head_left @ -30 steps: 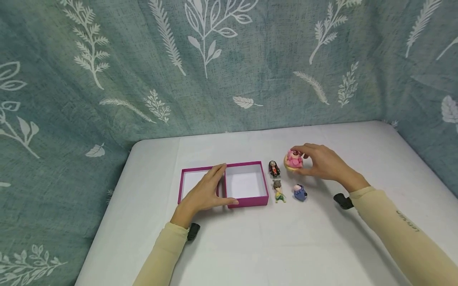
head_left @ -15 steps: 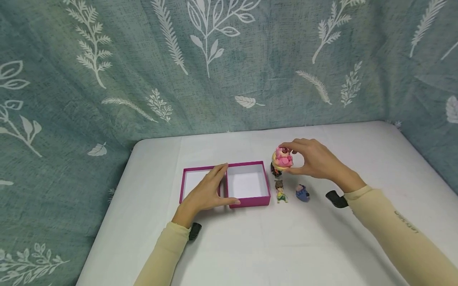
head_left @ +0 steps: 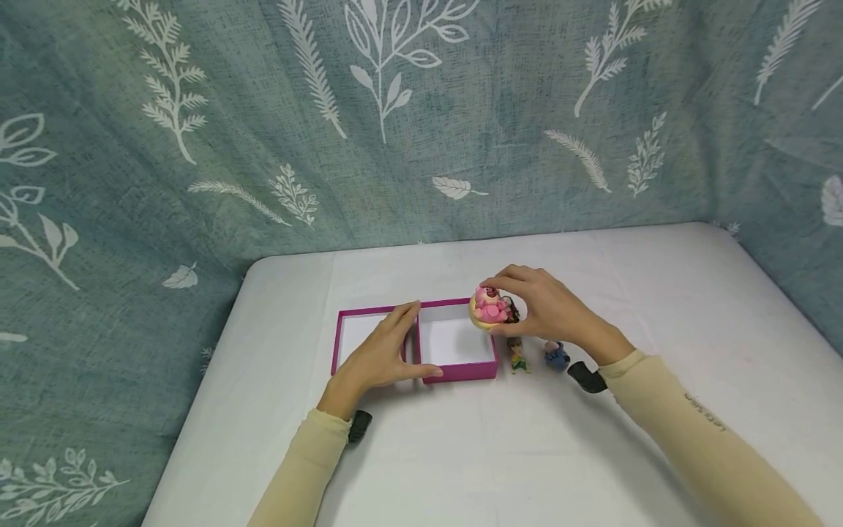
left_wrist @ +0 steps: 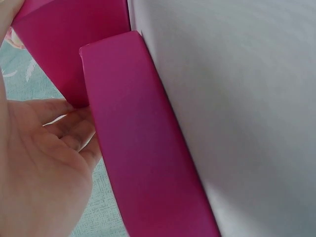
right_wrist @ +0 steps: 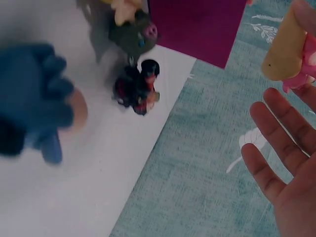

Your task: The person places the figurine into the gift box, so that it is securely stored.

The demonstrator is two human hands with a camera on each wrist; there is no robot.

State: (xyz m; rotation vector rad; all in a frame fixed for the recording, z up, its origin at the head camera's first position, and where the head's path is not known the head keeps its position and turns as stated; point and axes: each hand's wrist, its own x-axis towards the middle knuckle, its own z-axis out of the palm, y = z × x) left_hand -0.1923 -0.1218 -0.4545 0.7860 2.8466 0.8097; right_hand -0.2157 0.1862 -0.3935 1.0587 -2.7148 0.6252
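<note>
My right hand (head_left: 549, 307) pinches a pink bear figurine (head_left: 490, 311) with a yellow base between thumb and fingers. It is held over the right rim of an open magenta box (head_left: 459, 373) with a white inside. My left hand (head_left: 377, 355) spans the left end of this box, thumb at the front wall and fingertips at the back corner. The magenta lid (head_left: 349, 312) lies inside up, partly under that hand. A dark-haired figurine (head_left: 513, 311) is half hidden behind the bear. In front of it are a figurine in yellow and green (head_left: 516, 356) and a blue donkey figurine (head_left: 556, 356).
A white cloth covers the table (head_left: 461, 454), and a green leaf-print curtain (head_left: 421, 117) hangs behind and at the sides. Close to the right wrist camera, the donkey looms large and blurred. A dark wrist camera (head_left: 586, 377) hangs under the right wrist near the donkey.
My right hand has lifted the bear figurine and carried it left, past the dark-haired figurine, to the box's right rim. My left hand stays at the box.
</note>
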